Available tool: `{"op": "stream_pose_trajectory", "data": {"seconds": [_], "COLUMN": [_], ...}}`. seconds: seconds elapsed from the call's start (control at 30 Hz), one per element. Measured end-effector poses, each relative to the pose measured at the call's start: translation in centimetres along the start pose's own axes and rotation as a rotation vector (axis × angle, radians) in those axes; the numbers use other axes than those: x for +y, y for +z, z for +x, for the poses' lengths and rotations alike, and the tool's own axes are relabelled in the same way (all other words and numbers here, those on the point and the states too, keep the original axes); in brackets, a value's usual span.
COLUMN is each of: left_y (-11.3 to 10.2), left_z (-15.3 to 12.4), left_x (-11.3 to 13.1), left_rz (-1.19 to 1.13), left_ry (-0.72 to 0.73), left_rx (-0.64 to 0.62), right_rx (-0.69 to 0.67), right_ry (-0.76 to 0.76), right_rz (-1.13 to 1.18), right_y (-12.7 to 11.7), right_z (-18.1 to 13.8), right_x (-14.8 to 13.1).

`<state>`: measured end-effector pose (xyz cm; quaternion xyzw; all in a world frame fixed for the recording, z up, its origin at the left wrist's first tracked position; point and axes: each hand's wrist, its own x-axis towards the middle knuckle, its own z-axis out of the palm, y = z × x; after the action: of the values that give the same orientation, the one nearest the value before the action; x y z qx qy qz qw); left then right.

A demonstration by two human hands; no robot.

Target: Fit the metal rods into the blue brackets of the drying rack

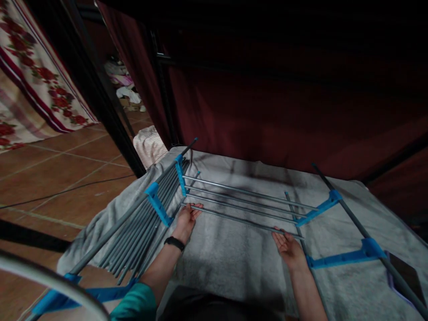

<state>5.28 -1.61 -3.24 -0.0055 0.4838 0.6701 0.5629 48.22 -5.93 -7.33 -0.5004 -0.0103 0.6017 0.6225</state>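
Note:
My left hand [186,220], with a black wristband, has the left end of a grey metal tube [234,218] resting on its partly extended fingers. My right hand [288,247] supports the same tube near its right end, palm up with fingers partly curled. Beyond it, several parallel tubes [240,203] span between a blue plastic bracket [180,177] on the left and another blue bracket [319,208] on the right. Nearer to me are a left bracket [159,205] and a right bracket [344,257] on the long side poles. Whether the held tube's ends touch the frame is unclear.
Several loose grey tubes [140,227] lie in a bundle at left. The frame rests on a grey blanket [227,263]. A phone [406,278] lies by the right pole. Dark bed posts [96,84] and a maroon curtain [267,116] enclose the bed. A pale curved tube [50,278] crosses lower left.

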Motion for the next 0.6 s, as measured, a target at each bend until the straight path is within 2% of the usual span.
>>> {"op": "stream_pose_trajectory", "data": {"seconds": [0.43, 0.6], "left_y": [0.5, 1.0], "left_z": [0.2, 0.2], "left_x": [1.3, 1.5], "left_rz": [-0.021, -0.003], "left_ry": [0.016, 0.002], "left_rx": [0.043, 0.085], "right_rx": [0.036, 0.049], "right_ry": [-0.136, -0.184], "right_rz": [-0.024, -0.007], "right_y": [-0.6, 0.0], "right_z": [2.5, 2.1], "right_x": [-0.8, -0.6]}}
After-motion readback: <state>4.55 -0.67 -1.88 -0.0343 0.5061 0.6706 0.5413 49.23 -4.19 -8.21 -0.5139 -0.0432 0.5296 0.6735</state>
